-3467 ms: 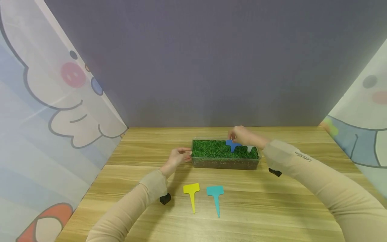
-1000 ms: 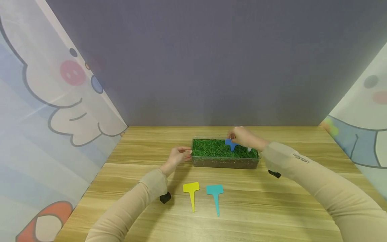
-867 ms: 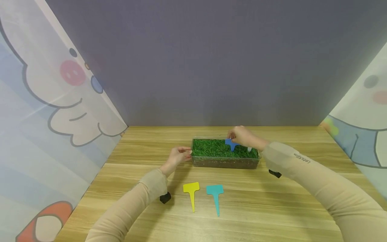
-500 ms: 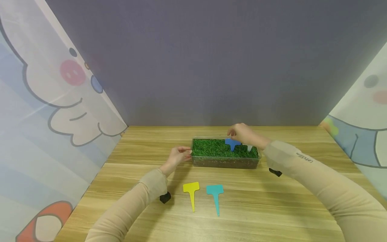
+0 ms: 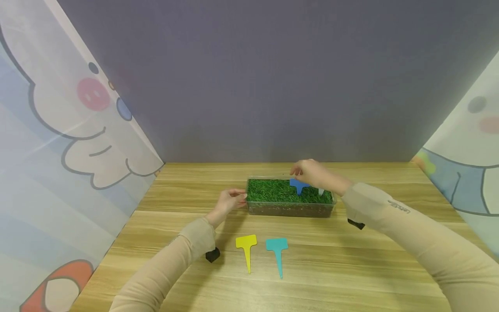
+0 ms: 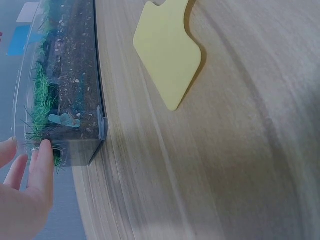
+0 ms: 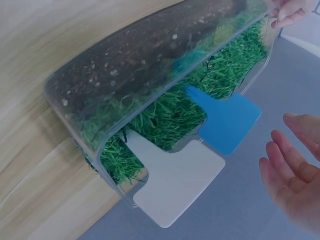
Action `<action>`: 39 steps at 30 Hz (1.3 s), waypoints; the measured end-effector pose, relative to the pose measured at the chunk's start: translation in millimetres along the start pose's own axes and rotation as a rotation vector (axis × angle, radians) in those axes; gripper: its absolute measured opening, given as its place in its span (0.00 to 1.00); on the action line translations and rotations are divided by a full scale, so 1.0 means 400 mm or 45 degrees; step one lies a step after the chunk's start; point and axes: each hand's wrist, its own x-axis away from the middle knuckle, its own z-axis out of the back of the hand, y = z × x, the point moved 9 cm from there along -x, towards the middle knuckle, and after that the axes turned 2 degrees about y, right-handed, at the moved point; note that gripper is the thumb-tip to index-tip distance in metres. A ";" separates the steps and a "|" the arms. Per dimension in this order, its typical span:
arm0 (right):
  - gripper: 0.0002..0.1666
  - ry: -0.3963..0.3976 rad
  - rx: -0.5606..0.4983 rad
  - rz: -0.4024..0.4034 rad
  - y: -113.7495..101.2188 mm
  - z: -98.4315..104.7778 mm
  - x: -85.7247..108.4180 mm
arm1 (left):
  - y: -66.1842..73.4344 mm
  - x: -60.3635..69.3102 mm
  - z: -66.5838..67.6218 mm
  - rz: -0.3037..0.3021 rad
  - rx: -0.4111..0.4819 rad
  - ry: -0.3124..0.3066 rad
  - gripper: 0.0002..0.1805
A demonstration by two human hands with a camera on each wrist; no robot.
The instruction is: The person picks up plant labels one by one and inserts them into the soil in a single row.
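A clear plastic box holds dark soil with green grass on top. Standing in the grass toward its right end are a blue T-shaped plant label and a white plant label. My right hand hovers just above the blue label; in the right wrist view its loosely bent fingers are apart from it and hold nothing. At the box's left end my left hand rests its fairly straight fingers against the end wall.
On the wooden table in front of the box lie a yellow plant label and a turquoise plant label, side by side. A grey wall rises behind the table, with cartoon-printed panels at both sides.
My right hand has let go of the blue label and lifted slightly off it; the label stays upright in the grass. My left hand keeps its place at the box's end.
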 end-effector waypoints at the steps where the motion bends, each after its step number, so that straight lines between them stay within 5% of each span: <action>1: 0.11 0.001 -0.003 -0.001 -0.003 -0.001 0.002 | -0.002 -0.001 0.001 0.000 -0.021 0.004 0.15; 18: 0.10 0.075 0.074 0.185 -0.102 -0.040 0.047 | 0.000 0.001 0.001 0.018 0.002 0.005 0.16; 39: 0.08 -0.057 0.010 0.250 -0.152 -0.151 0.092 | 0.000 -0.002 0.002 -0.006 0.010 0.007 0.15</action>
